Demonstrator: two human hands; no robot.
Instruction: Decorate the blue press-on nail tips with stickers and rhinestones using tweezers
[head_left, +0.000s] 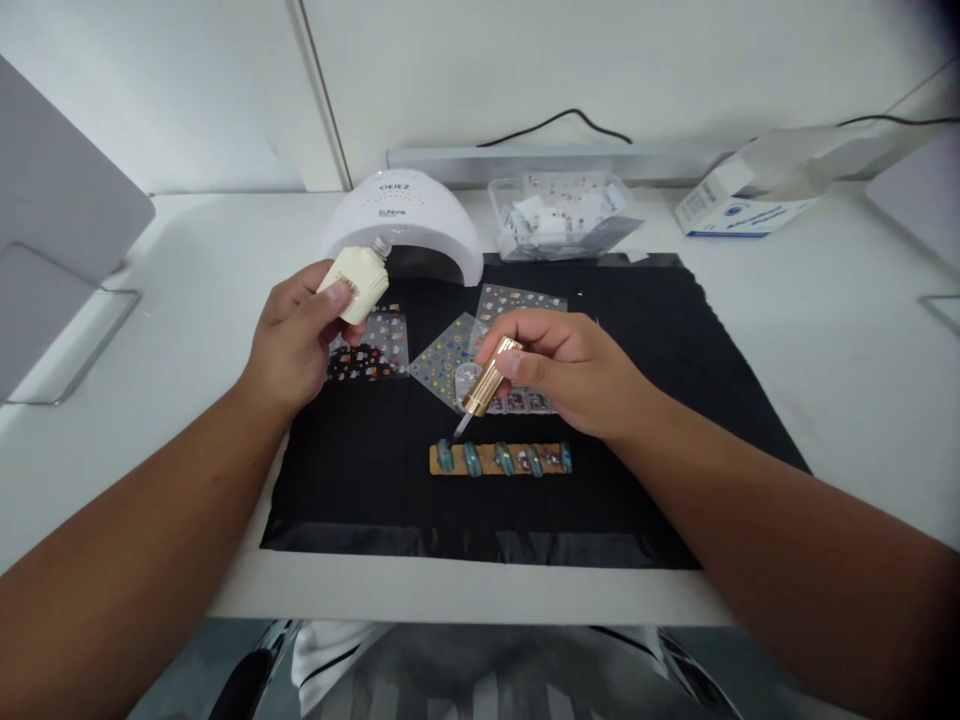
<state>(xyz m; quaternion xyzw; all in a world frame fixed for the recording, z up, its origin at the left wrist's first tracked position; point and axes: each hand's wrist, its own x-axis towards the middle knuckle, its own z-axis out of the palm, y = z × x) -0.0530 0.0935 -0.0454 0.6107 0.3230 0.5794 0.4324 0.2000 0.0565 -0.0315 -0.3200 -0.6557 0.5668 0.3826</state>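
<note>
My left hand (pixel 304 325) grips a cream nail polish bottle (pixel 362 280), tilted, its clear neck uncapped. Between the fingers of my right hand (pixel 559 365) is a gold-capped nail polish brush (pixel 493 380), pointing down and left. The brush tip is just above the left end of a tan strip (pixel 487 461), touching or nearly touching the first nail there; I cannot tell which. Several teal press-on nails (pixel 503 459) sit in a row along the strip, some with shiny decorations. Behind my right hand, a clear case of small gems (pixel 516 403) is partly hidden.
Nail sticker sheets (pixel 442 350) lie on the black mat (pixel 360 480). A white nail lamp (pixel 409 215) stands behind my left hand. Farther back are a clear plastic box (pixel 559 220) of packets and an open white carton (pixel 750 195). The white table's front edge (pixel 465 590) is near me.
</note>
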